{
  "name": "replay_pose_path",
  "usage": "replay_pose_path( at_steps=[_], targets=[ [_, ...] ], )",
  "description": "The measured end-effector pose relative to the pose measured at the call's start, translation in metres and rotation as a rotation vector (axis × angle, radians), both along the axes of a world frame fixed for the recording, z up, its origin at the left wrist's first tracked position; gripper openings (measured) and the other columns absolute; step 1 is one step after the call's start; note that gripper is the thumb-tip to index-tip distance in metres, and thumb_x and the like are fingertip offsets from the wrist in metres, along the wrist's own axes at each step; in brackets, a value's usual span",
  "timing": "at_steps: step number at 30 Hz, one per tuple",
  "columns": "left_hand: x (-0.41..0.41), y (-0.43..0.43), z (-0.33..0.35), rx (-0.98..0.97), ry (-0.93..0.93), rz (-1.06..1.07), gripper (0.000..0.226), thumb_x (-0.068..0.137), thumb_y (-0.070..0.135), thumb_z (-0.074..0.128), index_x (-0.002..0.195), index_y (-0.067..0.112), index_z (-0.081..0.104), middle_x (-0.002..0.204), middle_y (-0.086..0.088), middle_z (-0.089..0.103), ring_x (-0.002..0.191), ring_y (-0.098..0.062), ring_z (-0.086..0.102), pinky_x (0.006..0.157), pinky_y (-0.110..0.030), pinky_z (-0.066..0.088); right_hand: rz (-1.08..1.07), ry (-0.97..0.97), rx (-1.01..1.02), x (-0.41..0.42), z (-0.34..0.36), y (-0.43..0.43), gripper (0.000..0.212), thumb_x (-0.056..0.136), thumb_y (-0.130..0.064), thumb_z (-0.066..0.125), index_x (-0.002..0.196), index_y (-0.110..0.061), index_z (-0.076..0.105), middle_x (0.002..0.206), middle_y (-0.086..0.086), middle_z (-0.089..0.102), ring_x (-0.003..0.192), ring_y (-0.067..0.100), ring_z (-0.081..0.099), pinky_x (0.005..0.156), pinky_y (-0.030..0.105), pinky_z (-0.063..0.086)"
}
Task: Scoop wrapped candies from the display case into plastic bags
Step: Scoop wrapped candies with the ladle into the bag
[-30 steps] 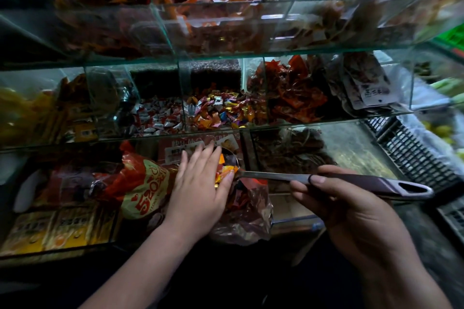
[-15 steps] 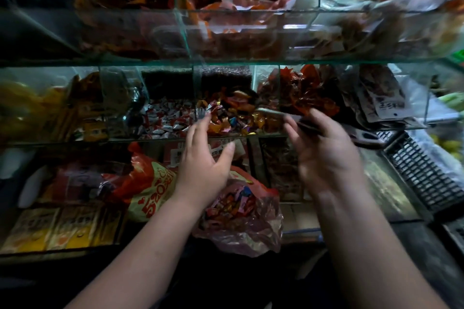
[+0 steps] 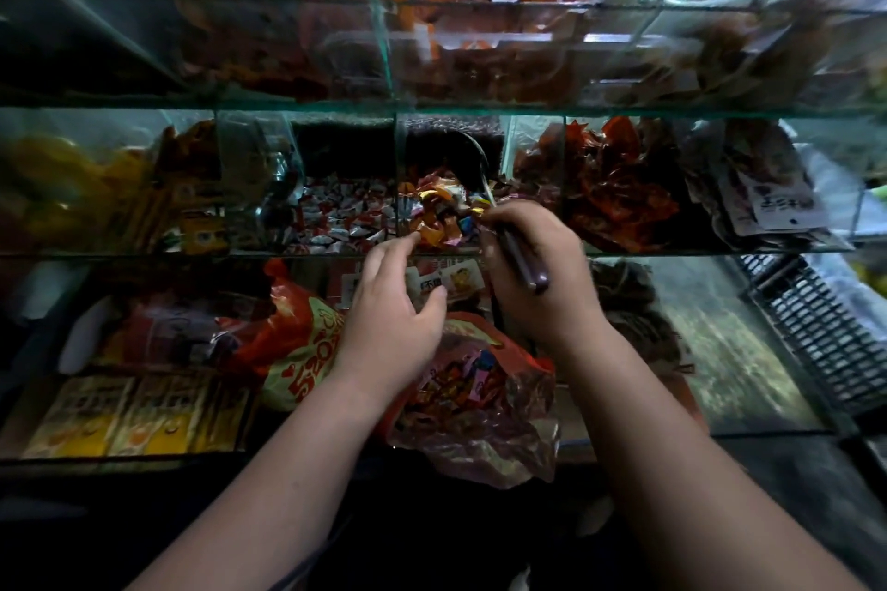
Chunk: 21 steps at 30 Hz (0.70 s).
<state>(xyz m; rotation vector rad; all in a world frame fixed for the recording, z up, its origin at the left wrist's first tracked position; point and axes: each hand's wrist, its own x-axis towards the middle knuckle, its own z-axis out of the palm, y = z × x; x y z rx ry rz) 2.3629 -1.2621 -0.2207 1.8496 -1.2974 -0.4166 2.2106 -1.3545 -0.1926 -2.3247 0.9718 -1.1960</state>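
**Scoop Buried in the Candy Bin, Bag Waiting Below**

The glass display case [image 3: 624, 108] fills the frame in three tiers of compartments. At lower centre a thin plastic bag [image 3: 489, 427] slumps against the bottom tier, already part-filled with bright sweets. It looks limp and crinkly, so its mouth probably needs holding open at the rim before anything is tipped in.

The wrapped candies [image 3: 441, 214] lie heaped in the middle-tier compartment at the centre of the frame. They are small, light, loose pieces in slick foil, likely to slide and spill off a tilted scoop. They are better lifted from beneath the heap than pinched one by one.

The left hand [image 3: 389, 317] reaches up from below centre, fingers loosely spread and gripping nothing, its forefinger at the front edge of the heap. The right hand [image 3: 552, 302], just beside it, wraps its fingers round the dark handle of the scoop [image 3: 525, 266]. The scoop's metal bowl is pushed into the back of the heap.
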Motion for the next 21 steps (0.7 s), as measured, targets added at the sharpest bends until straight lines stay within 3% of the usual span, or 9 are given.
replay_pose_path(
  at_steps=[3, 6, 9, 11, 13, 15, 17, 19, 21],
  targets=[
    [0.003, 0.017, 0.0, 0.055, -0.073, -0.05, 0.044, 0.095, 0.035, 0.065, 0.136, 0.027, 0.054, 0.139, 0.012, 0.047, 0.128, -0.007, 0.044, 0.103, -0.022, 0.034, -0.05, -0.309, 0.144, -0.033, 0.012, 0.043, 0.015, 0.09, -0.013, 0.068, 0.104, -0.007, 0.071, 0.102, 0.005, 0.074, 0.097, 0.017, 0.071, 0.086, 0.036, 0.057],
    [0.001, 0.043, -0.01, 0.137, -0.109, -0.08, 0.02, 0.091, 0.033, 0.07, 0.105, 0.036, 0.057, 0.118, 0.022, 0.05, 0.115, -0.003, 0.048, 0.095, -0.022, 0.039, -0.008, -0.562, 0.444, -0.071, 0.021, 0.081, 0.025, 0.088, -0.022, 0.067, 0.106, -0.005, 0.07, 0.105, 0.014, 0.077, 0.102, 0.031, 0.074, 0.089, 0.046, 0.057],
    [-0.006, 0.057, -0.024, 0.229, -0.096, -0.095, 0.017, 0.092, 0.017, 0.065, 0.089, 0.033, 0.062, 0.134, 0.016, 0.05, 0.13, -0.01, 0.045, 0.109, -0.032, 0.039, 0.065, -0.606, 0.695, -0.098, 0.032, 0.097, 0.021, 0.085, -0.009, 0.068, 0.103, 0.003, 0.068, 0.098, 0.018, 0.078, 0.095, 0.029, 0.077, 0.084, 0.031, 0.06],
    [-0.011, 0.058, -0.031, 0.289, -0.116, -0.093, 0.025, 0.095, 0.009, 0.057, 0.104, 0.026, 0.073, 0.145, 0.005, 0.05, 0.137, -0.018, 0.043, 0.116, -0.037, 0.036, 0.12, -0.657, 0.802, -0.106, 0.04, 0.11, 0.013, 0.083, 0.008, 0.062, 0.095, 0.006, 0.066, 0.091, 0.017, 0.079, 0.086, 0.028, 0.078, 0.078, 0.025, 0.062],
    [-0.013, 0.054, -0.036, 0.32, -0.145, -0.081, 0.035, 0.096, 0.005, 0.049, 0.122, 0.018, 0.068, 0.142, -0.005, 0.053, 0.132, -0.026, 0.046, 0.11, -0.043, 0.043, 0.123, -0.696, 0.783, -0.107, 0.048, 0.126, 0.018, 0.075, 0.012, 0.064, 0.085, -0.002, 0.071, 0.092, 0.017, 0.078, 0.083, 0.032, 0.078, 0.079, 0.03, 0.062],
    [-0.012, 0.05, -0.038, 0.317, -0.142, -0.051, 0.044, 0.096, 0.004, 0.047, 0.136, 0.017, 0.057, 0.144, -0.004, 0.051, 0.135, -0.026, 0.045, 0.111, -0.037, 0.042, 0.094, -0.646, 0.728, -0.103, 0.047, 0.127, 0.025, 0.077, 0.016, 0.064, 0.077, -0.007, 0.073, 0.09, 0.017, 0.078, 0.082, 0.027, 0.078, 0.078, 0.028, 0.062],
    [-0.01, 0.046, -0.039, 0.316, -0.116, -0.023, 0.056, 0.096, 0.005, 0.049, 0.151, 0.017, 0.042, 0.157, 0.001, 0.04, 0.145, -0.019, 0.036, 0.114, -0.026, 0.027, 0.03, -0.484, 0.716, -0.101, 0.043, 0.122, 0.023, 0.081, 0.023, 0.063, 0.076, 0.0, 0.066, 0.073, 0.009, 0.076, 0.071, 0.013, 0.075, 0.075, 0.018, 0.06],
    [-0.007, 0.044, -0.041, 0.322, -0.102, -0.016, 0.065, 0.096, 0.005, 0.051, 0.157, 0.018, 0.031, 0.163, 0.004, 0.031, 0.149, -0.014, 0.029, 0.111, -0.019, 0.018, 0.007, -0.314, 0.563, -0.102, 0.041, 0.121, 0.012, 0.079, 0.011, 0.069, 0.078, -0.001, 0.069, 0.07, 0.001, 0.076, 0.069, 0.007, 0.073, 0.075, 0.013, 0.056],
    [-0.006, 0.043, -0.044, 0.347, -0.098, -0.023, 0.069, 0.096, 0.004, 0.05, 0.159, 0.02, 0.026, 0.165, 0.005, 0.026, 0.151, -0.013, 0.024, 0.108, -0.017, 0.014, 0.023, -0.209, 0.463, -0.101, 0.039, 0.131, 0.012, 0.075, -0.009, 0.069, 0.081, -0.018, 0.076, 0.078, -0.003, 0.079, 0.077, 0.006, 0.075, 0.075, 0.013, 0.055]
  ],
)
